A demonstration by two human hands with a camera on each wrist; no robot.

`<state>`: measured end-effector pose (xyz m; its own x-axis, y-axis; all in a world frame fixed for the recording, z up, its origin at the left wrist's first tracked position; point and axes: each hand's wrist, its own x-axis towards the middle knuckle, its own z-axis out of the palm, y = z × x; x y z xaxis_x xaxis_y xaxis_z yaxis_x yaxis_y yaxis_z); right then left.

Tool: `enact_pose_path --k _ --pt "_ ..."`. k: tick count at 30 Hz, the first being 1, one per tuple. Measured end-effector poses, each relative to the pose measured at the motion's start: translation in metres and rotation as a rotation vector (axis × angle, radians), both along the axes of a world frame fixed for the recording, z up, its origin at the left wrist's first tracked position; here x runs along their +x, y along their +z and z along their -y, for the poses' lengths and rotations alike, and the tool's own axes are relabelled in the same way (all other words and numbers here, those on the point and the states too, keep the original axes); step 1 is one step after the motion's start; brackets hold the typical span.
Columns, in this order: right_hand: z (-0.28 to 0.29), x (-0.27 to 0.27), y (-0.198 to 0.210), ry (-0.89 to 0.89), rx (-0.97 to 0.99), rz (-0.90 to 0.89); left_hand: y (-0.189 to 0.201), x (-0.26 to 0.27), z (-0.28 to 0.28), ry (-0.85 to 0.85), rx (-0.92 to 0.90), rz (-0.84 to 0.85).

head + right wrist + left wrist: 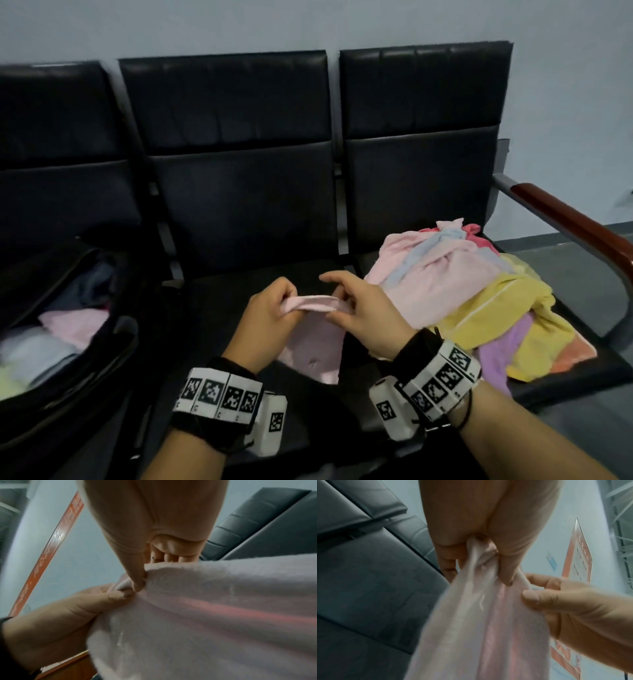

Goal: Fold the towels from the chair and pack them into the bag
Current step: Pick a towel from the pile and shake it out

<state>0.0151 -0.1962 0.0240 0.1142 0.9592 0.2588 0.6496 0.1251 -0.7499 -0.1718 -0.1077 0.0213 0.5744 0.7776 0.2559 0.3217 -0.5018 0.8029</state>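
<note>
— Black padded chairs [239, 192] in a row against a pale wall, middle seat dark and bare under the wrists. Any room at the sides?

— Crowded both ways: open black bag [58, 342] on the left seat, holding folded pink, pale blue and dark cloth; heap of towels [462, 301] on the right seat, pink and blue on top, yellow, purple and orange below, spilling to the front edge. Red-brown armrest [575, 222] beyond the heap.

— And the piece being worked?

— Pink towel [313, 337], lifted above the middle seat, top edge stretched short between both hands, rest hanging down toward the front edge. Left hand [270, 318] curled, thumb and fingers pinching one end; right hand [359, 308] pinching the other end, forefinger lifted loose above.

— Anything extra from the wrist views?

— From the left wrist: bunched corner squeezed inside the left fist, right thumb [537, 596] pressed flat on the cloth, an orange-framed notice [578, 555] on the wall. From the right wrist: fuzzy nap of the cloth, left thumb [118, 596] meeting the right fingertip at the hem. Neither shows bag or heap.
</note>
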Motion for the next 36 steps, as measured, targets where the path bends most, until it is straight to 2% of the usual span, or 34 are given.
enact_pose_path --k 2,7,12,18,21,25,28,30,33,36 --pt "-0.005 -0.015 -0.008 0.001 -0.032 0.004 0.002 -0.026 -0.003 0.061 0.015 0.019" --pt "-0.016 -0.051 -0.032 -0.034 -0.023 0.172 -0.002 -0.102 -0.012 0.203 0.050 0.050" --pt "-0.026 -0.079 -0.041 -0.059 0.051 0.149 -0.013 -0.161 -0.018 0.354 0.049 0.053" --pt "-0.034 -0.089 -0.033 -0.151 0.133 0.042 -0.020 -0.186 -0.017 0.343 -0.023 -0.068" --pt "-0.031 -0.082 -0.030 -0.129 0.149 0.090 -0.016 -0.189 -0.013 0.296 0.017 -0.075" --pt "-0.021 -0.081 -0.047 -0.026 -0.010 0.224 -0.002 -0.184 -0.010 0.368 0.126 0.078" --pt "-0.008 -0.082 -0.077 0.062 -0.192 0.297 0.010 -0.187 -0.012 0.476 0.155 0.212" --pt "-0.001 -0.076 -0.095 0.062 -0.219 0.321 0.014 -0.196 -0.015 0.569 0.152 0.299" --pt "0.004 -0.059 -0.105 -0.045 -0.198 0.287 0.013 -0.219 -0.022 0.761 0.146 0.392" --pt "0.007 -0.049 -0.097 -0.100 -0.094 0.110 0.004 -0.234 -0.026 0.925 0.100 0.409"
